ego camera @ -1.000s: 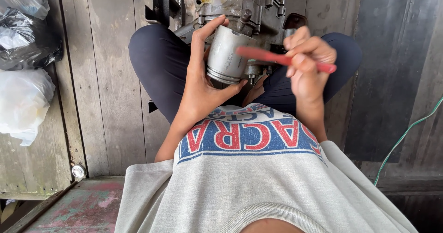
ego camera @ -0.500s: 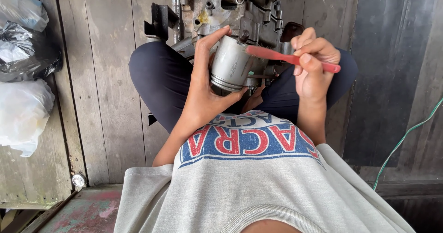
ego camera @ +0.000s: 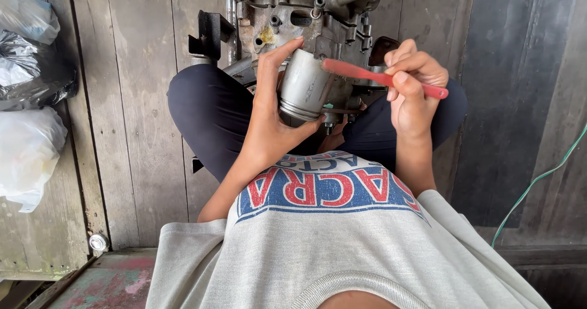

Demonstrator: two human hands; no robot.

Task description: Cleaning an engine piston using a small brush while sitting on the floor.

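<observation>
While sitting cross-legged on grey plank floor (ego camera: 140, 131), left hand (ego camera: 272, 122) fingers wrap the piston (ego camera: 304, 85) at the engine block (ego camera: 306, 9); right hand (ego camera: 411, 85) pinches red brush (ego camera: 382, 78). Plastic bags (ego camera: 27, 150) alongside.

Dull silver-grey piston (ego camera: 304, 85), red toothbrush (ego camera: 382, 76), grimy grey engine block (ego camera: 306, 9) with yellow smear. Dark navy trousers (ego camera: 208, 113). Grey shirt (ego camera: 342, 248), red-blue print. Weathered grey-brown plank floor (ego camera: 140, 101). White and black plastic bags (ego camera: 27, 101). Green wire (ego camera: 538, 180).

Grey plank floor (ego camera: 122, 131); white plastic bag (ego camera: 27, 156) and black plastic bag (ego camera: 33, 70) at left; green cable (ego camera: 538, 180) at right; small metal cap (ego camera: 98, 242).
</observation>
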